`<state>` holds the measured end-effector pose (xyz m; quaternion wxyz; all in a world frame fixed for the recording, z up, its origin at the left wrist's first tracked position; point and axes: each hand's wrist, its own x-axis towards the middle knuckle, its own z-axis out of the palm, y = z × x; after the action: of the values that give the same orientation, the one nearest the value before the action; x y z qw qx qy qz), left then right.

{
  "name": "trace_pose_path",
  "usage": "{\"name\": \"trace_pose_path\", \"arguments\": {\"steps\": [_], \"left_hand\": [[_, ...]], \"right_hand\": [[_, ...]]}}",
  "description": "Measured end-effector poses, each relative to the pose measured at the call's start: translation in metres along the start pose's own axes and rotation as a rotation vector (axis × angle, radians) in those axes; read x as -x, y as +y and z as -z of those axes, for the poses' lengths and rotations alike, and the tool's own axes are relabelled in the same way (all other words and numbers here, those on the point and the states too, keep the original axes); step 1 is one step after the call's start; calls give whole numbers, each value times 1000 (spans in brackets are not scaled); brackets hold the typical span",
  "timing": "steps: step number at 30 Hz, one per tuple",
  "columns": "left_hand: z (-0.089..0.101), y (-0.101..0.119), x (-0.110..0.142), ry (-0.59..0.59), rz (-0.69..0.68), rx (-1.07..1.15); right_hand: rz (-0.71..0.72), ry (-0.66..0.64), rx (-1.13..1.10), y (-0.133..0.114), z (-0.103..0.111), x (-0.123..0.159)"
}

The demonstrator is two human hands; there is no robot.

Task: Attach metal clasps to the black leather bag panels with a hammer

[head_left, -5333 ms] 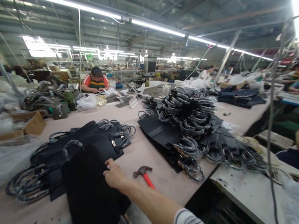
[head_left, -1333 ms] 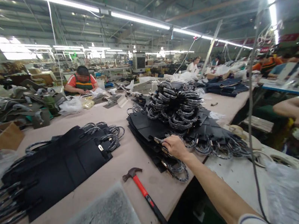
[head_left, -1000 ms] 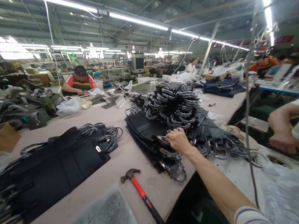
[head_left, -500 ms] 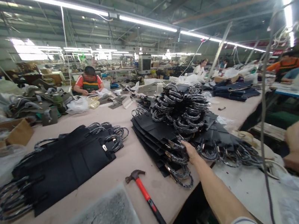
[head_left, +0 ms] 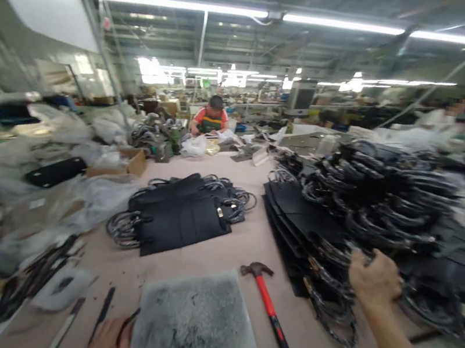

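My right hand (head_left: 375, 276) is at the near edge of a stack of black bag panels (head_left: 305, 215) with plastic-wrapped loop handles (head_left: 336, 284). Its fingers are curled, with thumb and fingertips at the end of an upper handle; blur hides the exact grip. At the bottom edge my left hand (head_left: 108, 342) is closed around a thin, dark, curved strip (head_left: 129, 322), beside a grey slab (head_left: 195, 321) with a worn, stained top. A claw hammer (head_left: 268, 300) with a red and black handle lies between slab and stack.
A smaller pile of black bag panels (head_left: 183, 222) lies beyond the slab. A tall heap of wrapped handles (head_left: 388, 193) rises at right. Plastic bags, a cardboard box (head_left: 130, 164), dark strips and a white roll (head_left: 62, 288) crowd the left. A person (head_left: 211, 118) sits across the table.
The view has swung left and down, so the panels sit further right. My left hand has come into view with the dark strip. My right hand stays by the stack's handles.
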<state>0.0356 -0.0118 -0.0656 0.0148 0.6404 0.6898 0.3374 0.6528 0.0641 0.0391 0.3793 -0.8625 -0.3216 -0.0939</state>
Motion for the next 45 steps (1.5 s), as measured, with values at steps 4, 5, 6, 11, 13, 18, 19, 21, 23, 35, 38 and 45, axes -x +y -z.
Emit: {"name": "trace_pose_path", "arguments": {"steps": [4, 5, 6, 11, 13, 18, 19, 21, 23, 35, 38, 45], "left_hand": [[-8, -13, 6, 0, -56, -81], [-8, -13, 8, 0, -64, -107], [-8, -11, 9, -2, -69, -130], [-8, -8, 11, -28, -49, -214], [-5, -11, 6, -52, 4, -275], [6, -7, -26, -246, 143, -423], [7, -5, -33, -289, 174, -452], [7, -2, -44, -361, 214, -494], [5, -1, -53, -383, 207, -515], [-8, -24, -177, -399, -160, -544], [-17, -39, -193, -422, -265, -574], [-19, -32, -199, -657, -280, -423]], "right_hand": [[599, 53, -110, -46, -18, 58], [704, -32, -147, -60, -25, 84], [795, -148, -165, -73, -32, 114], [1079, -517, -105, -118, -58, 265], [1127, -557, -82, -123, -65, 302], [1125, -591, -71, -121, -73, 326], [1119, -598, -73, -121, -73, 324], [1115, -614, -72, -121, -71, 321], [1111, -626, -74, -123, -70, 320], [1075, -639, -61, -123, -68, 323], [1059, -659, -42, -126, -65, 323], [1020, -691, -71, -130, -60, 322]]}}
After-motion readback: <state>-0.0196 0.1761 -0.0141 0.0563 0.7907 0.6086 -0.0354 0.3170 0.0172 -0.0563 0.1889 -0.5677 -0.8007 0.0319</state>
